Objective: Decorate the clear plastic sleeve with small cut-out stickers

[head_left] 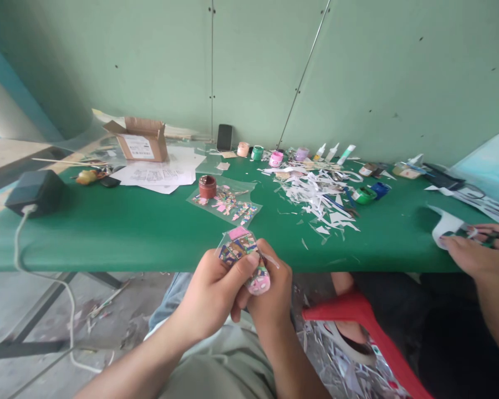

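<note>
Both of my hands are together at the table's front edge, around a small patterned piece (237, 246) with a pink top and a rounded pink lower end. My left hand (216, 291) presses its thumb on the face of the piece. My right hand (272, 288) wraps round its right side, with a thin clear strip beside the fingers. Just beyond lies a clear sheet (197, 206) bearing small patterned and pink scraps. On that sheet stands a brownish-red paint jar (207, 187).
White paper scraps (311, 191) heap right of centre, with paint jars (276, 159) and glue bottles behind. An open cardboard box (143, 145) and black adapter (37, 191) are left. At right, another person's hands (474, 255) hold white paper, near a red stool (357, 316).
</note>
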